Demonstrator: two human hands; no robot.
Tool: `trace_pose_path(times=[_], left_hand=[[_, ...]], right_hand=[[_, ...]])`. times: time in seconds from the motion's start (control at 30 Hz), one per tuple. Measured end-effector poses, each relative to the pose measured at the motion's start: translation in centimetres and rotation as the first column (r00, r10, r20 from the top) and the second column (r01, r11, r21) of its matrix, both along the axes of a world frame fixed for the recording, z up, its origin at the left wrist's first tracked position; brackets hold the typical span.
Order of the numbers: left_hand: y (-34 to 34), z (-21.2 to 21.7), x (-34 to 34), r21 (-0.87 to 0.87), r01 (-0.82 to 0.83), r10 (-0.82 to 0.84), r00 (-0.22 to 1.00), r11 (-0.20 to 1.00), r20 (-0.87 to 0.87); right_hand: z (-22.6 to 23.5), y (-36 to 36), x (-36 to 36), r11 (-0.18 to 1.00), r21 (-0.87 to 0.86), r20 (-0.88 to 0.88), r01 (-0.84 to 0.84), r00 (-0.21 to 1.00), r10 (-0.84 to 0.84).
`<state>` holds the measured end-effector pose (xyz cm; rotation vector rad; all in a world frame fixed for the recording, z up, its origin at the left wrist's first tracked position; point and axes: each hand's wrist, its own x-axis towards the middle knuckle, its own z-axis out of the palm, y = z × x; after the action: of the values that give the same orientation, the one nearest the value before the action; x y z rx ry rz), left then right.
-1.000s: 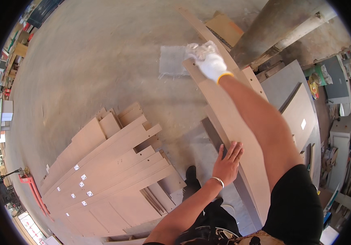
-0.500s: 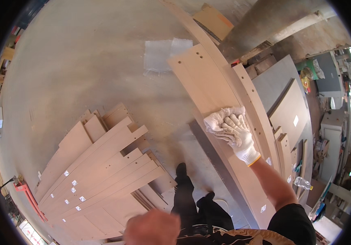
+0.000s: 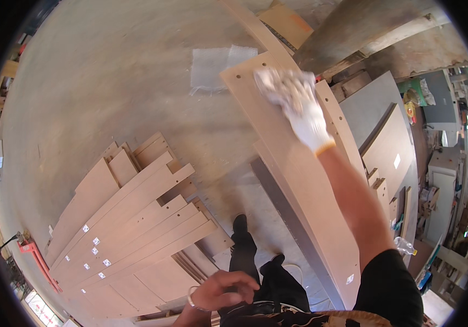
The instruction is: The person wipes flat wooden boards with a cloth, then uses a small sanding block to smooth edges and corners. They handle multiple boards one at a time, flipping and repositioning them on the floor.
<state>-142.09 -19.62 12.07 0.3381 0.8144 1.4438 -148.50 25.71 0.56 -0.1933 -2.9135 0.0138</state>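
Tan wood-like board (image 3: 299, 169) runs across my feed from 12 o'clock down to 5, its far end pierced by small round holes and a white label (image 3: 349, 279) stuck near its close end. On it, at 1 o'clock from the view's centre, my right hand (image 3: 303, 111), in a white knit glove, presses a bunched whitish cloth (image 3: 266, 84) against the surface. The gloved fingers grip that cloth from above; motion blur keeps me from reading each one. My left hand (image 3: 227, 291), bare, with a pale bracelet (image 3: 191, 297) at the wrist, hangs at 6 o'clock near my dark trousers (image 3: 245, 256), well apart from the board; its fingers curl loosely around nothing that I can see. A fanned stack of similar boards (image 3: 141, 223) fills 7 to 8 o'clock, dotted with white stickers. On the concrete floor (image 3: 114, 87), a translucent sheet (image 3: 209, 71) lies just short of 12, a piece of cardboard (image 3: 288, 24) lies farther out at 1, and I spot a clear bottle (image 3: 404, 246) at 4.
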Motion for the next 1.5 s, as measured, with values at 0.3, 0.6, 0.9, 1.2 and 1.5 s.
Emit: trace_pose_path(times=[0.3,0.6,0.9,1.2,1.5], left_hand=[[-2.9,-8.7,3.0,-0.443,0.14,-0.098,0.988,0.885,0.116],[7.7,-6.2,-10.3,-0.259,-0.608,0.135,0.524,0.75,-0.841],[28.9,-6.5,-5.4,0.084,0.095,0.094,-0.104,0.992,-0.99],[26.5,-10.6,17.5,-0.306,0.778,0.042,-0.391,0.548,-0.919],[24.2,-10.3,41.0,-0.44,0.842,0.168,-0.505,0.313,-0.846]], right_hand=[[0.9,-7.1,-0.3,0.93,-0.226,0.04,-0.29,0.951,0.306],[5.2,-12.9,18.6,0.952,-0.285,0.028,-0.108,0.992,0.121],[-0.3,-17.8,21.2,0.791,-0.569,-0.2,0.225,0.895,-0.398],[2.1,-31.3,64.0,0.43,-0.363,0.268,0.826,0.535,-0.801],[-0.4,-38.8,88.0,0.11,0.028,0.421,0.993,0.088,-0.903]])
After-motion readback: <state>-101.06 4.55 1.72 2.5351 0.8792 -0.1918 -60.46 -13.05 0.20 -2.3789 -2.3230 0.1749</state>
